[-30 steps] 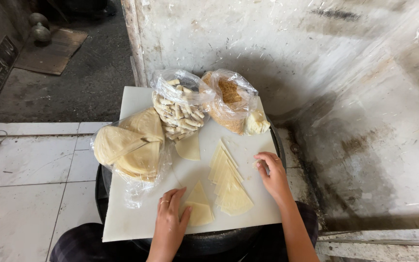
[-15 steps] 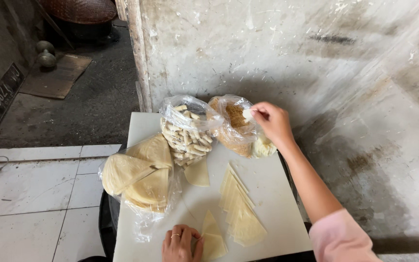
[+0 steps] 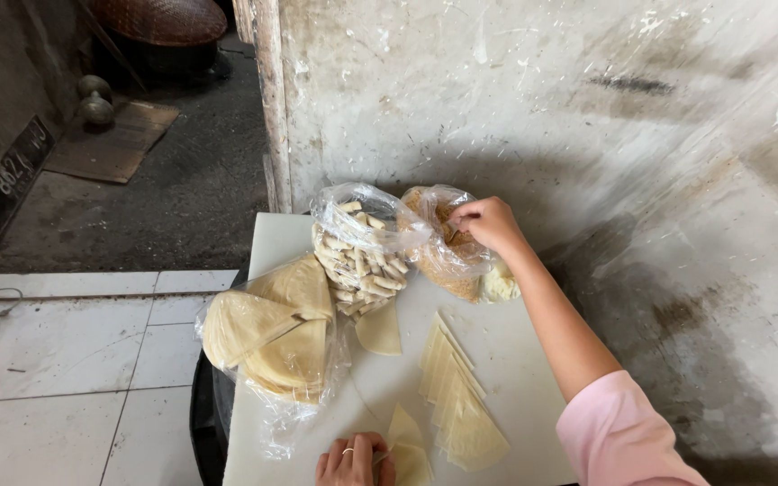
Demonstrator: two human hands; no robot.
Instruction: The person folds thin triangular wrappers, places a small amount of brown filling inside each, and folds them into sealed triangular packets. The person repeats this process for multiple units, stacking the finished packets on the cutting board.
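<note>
The white board carries everything here. At its far edge, against the stained wall, the right hand reaches into the mouth of a clear bag of brown crumbs, its fingers bunched together and pinching inside the opening; what they grip is hidden by the plastic. Just beside that bag, toward the board's far left, stands a second clear bag of short pale sticks, the two bags touching. A small pale lump sits at the right foot of the crumb bag. On the board's left edge lies a bag of folded round wrappers, partly hanging over the side. Near the board's middle lies one loose wrapper triangle, and right of it a fanned stack of triangles. At the board's near edge the left hand, wearing a ring, is curled with its fingers pressed down on a folded wrapper piece.
</note>
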